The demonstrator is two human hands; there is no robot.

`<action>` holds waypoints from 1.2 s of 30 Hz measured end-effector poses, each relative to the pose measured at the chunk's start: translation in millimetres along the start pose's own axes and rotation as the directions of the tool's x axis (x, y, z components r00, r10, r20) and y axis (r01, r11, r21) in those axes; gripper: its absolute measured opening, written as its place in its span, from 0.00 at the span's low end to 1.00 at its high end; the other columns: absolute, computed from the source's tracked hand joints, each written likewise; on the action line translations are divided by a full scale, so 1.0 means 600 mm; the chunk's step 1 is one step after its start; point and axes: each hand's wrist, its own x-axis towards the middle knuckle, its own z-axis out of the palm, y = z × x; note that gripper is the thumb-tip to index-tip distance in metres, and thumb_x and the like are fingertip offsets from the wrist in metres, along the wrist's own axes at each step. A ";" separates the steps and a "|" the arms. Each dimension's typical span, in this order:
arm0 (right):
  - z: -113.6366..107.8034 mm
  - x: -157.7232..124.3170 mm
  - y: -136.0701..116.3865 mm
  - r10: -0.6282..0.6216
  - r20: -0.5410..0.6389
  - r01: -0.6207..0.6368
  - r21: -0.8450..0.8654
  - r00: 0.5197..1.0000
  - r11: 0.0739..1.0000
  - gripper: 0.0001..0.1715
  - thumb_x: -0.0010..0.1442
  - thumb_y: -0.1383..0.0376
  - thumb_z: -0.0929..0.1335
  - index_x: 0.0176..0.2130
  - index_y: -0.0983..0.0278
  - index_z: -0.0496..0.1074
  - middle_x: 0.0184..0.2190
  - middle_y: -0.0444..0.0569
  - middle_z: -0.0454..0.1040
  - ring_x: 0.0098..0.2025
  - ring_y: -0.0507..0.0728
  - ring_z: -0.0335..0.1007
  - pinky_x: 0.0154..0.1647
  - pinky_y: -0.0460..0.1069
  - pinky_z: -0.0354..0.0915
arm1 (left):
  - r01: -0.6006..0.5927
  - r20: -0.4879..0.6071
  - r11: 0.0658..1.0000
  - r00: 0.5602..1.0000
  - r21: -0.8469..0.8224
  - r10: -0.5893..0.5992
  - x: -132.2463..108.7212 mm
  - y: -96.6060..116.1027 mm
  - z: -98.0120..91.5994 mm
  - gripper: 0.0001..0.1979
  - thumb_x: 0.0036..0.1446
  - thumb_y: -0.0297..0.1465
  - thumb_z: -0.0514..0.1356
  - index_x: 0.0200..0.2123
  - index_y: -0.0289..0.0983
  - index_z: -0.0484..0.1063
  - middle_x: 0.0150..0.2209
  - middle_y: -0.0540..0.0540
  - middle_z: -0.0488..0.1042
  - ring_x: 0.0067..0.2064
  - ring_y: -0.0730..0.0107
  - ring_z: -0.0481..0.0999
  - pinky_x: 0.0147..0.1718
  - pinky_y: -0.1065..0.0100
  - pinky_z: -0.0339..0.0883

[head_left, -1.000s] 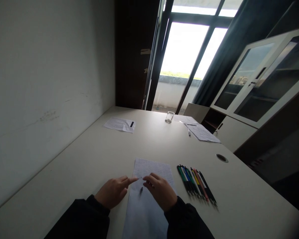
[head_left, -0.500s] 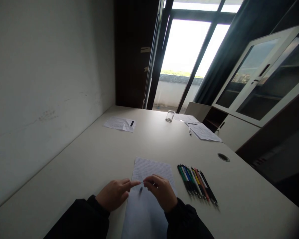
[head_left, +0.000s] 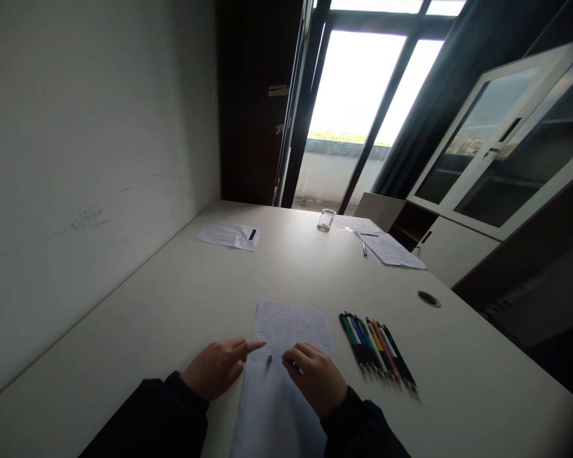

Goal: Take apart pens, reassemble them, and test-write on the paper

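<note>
The right hand (head_left: 316, 376) has been drawn clear of the left hand (head_left: 218, 369), leaving fingertips parted near the small dark piece (head_left: 269, 360) on the paper (head_left: 281, 413); whether anything is grasped in either grip cannot be told.

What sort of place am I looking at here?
Probably an office or study, though I can't be certain: there's a broad, pale white desk, a row of slim multicoloured pens lying on it, and a white-framed cabinet with glass doors on the right.

Scuffed pale wall (head_left: 100, 127), bright window (head_left: 358, 83), dark curtain (head_left: 417, 117), white glass-doored cabinet (head_left: 475, 168)
</note>
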 end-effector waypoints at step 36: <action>0.012 -0.003 0.002 -0.018 0.009 0.019 -0.055 1.000 0.998 0.09 0.62 0.71 0.69 0.42 0.59 0.76 0.37 0.46 0.76 0.40 0.57 0.72 0.41 0.49 0.68 | 0.014 0.014 1.000 1.000 0.025 -0.014 0.000 0.002 -0.002 0.36 0.55 0.17 0.52 0.63 0.52 0.55 0.45 0.51 0.74 0.38 0.69 0.76 0.39 0.70 0.71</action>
